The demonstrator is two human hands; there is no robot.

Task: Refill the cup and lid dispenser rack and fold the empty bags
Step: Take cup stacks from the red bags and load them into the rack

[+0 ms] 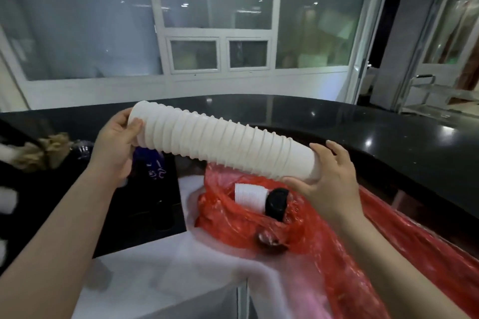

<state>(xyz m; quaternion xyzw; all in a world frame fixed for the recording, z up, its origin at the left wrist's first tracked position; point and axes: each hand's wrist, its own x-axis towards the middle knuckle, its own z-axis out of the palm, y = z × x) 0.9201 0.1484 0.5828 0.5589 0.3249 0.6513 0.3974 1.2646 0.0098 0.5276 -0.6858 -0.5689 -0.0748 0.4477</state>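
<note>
**A long stack of cups held at both ends above the bag**

Head view: a long stack of white paper cups (pixel 223 146) is held nearly level in the air, above the dark worktop (pixel 388 132), with its wide end to the left and slightly higher. The left hand (pixel 116 142) is curled round the wide rim end, the thumb laid on the rim. The right hand (pixel 326 176) supports the narrow base end, with the thumb below and the fingers spread along the side.

Under the stack an open red plastic bag (pixel 246 217) lies on a white surface; inside it a shorter stack of white cups (pixel 250 195) and a stack of black lids (pixel 276 203) are seen. The dispenser rack cannot be told with certainty in this view.

The stack is judged light but loosely nested, so it may bend or come apart in the middle; it is best held at both ends and pressed gently together. The paper walls are easily crushed.
</note>
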